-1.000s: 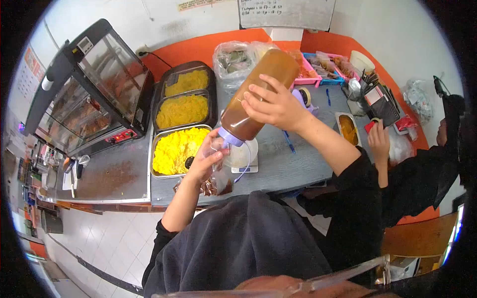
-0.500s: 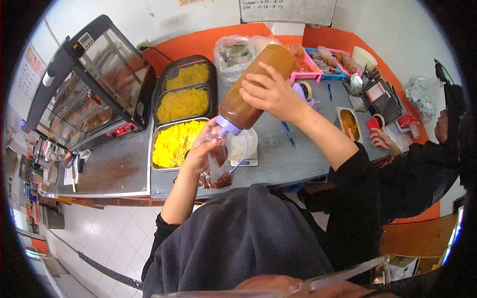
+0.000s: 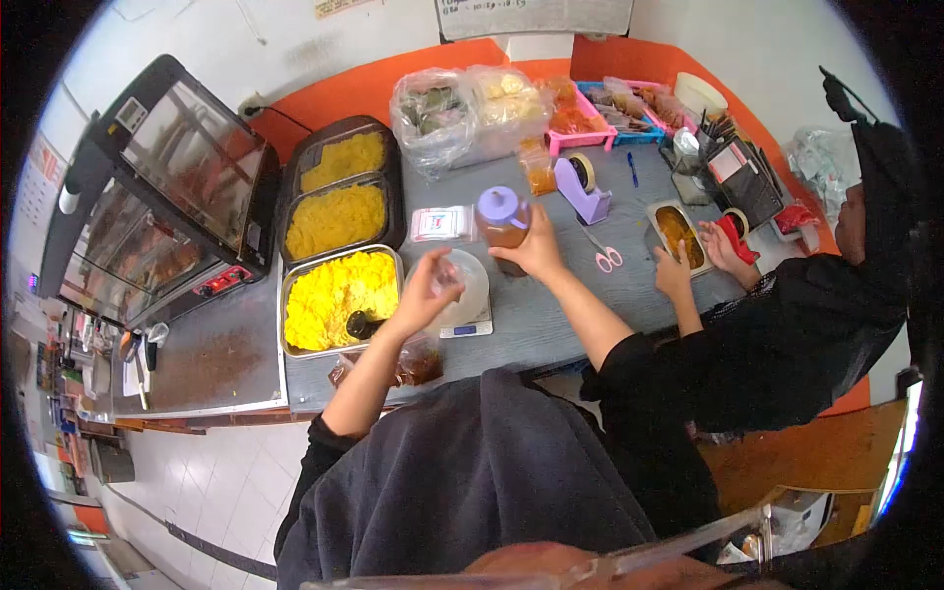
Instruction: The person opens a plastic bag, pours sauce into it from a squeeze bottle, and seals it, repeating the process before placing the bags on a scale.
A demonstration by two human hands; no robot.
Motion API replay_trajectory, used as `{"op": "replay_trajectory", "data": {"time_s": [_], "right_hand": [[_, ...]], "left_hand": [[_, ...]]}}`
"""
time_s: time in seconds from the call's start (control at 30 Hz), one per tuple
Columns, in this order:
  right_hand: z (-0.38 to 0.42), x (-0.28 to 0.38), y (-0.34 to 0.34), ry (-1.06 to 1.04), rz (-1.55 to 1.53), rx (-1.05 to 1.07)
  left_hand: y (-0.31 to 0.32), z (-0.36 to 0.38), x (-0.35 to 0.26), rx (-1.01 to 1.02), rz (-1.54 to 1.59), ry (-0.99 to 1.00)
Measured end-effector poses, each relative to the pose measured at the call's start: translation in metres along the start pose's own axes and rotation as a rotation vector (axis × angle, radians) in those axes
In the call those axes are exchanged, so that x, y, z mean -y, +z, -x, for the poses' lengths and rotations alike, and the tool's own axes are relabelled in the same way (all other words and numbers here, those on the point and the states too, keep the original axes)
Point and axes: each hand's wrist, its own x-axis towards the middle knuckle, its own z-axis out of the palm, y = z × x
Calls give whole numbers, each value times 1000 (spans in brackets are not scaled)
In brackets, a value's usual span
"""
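My right hand (image 3: 534, 246) is wrapped round a squeeze bottle (image 3: 503, 234) of brown sauce with a lilac cap. The bottle is upright at the table, just right of a white bowl (image 3: 466, 287) on a small kitchen scale (image 3: 468, 327). My left hand (image 3: 425, 295) is at the bowl's left side, fingers curved and apart, with nothing clearly visible in them. Clear plastic bags of brown sauce (image 3: 418, 365) lie below my left wrist at the table's front edge. Left of that hand, a metal tray of yellow rice (image 3: 334, 295) holds a black-handled scoop (image 3: 364, 324).
Behind the rice stand two dark trays (image 3: 393, 211) of yellow food. A glass food warmer (image 3: 177, 187) is at left. Pink-handled scissors (image 3: 609, 259), a lilac tape dispenser (image 3: 587, 197) and plastic packs (image 3: 445, 224) lie about. At right, a co-worker's hands (image 3: 677, 270) hold a metal container (image 3: 694, 246).
The squeeze bottle has gone from tipped nozzle-down over a plastic bag to upright at the table. My left hand has come away from its nozzle. The co-worker's hand now grips the metal container.
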Motion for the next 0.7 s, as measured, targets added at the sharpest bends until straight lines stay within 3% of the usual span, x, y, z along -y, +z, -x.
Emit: {"op": "replay_trajectory", "data": {"time_s": [0.07, 0.17, 0.2, 0.23, 0.27, 0.3, 0.37, 0.4, 0.47, 0.53, 0.7], "right_hand": [[6, -38, 12, 128, -17, -137], [22, -51, 12, 125, -144, -272], [29, -41, 10, 135, -138, -271], [38, -15, 5, 101, -112, -439], [45, 10, -1, 62, -85, -606], [50, 26, -6, 66, -79, -602], [60, 54, -14, -314, 7, -280], [57, 70, -15, -304, 6, -271], [46, 93, -18, -268, -184, 165], [40, 96, -20, -255, -248, 205], [28, 114, -29, -282, -180, 213]], "left_hand": [[14, -6, 2, 63, -138, -8], [32, -7, 22, 94, -374, 51], [33, -9, 21, 19, -425, 110], [34, -10, 16, -57, -475, 170], [34, -8, 6, -63, -220, 48], [32, -7, -13, -61, -213, 44], [25, -6, -49, 58, 472, -137], [19, -5, -49, 133, 480, -225], [12, -4, -70, 227, 514, -232], [9, -1, -88, 339, 596, -213], [-3, 14, -95, 278, 472, -202]]}}
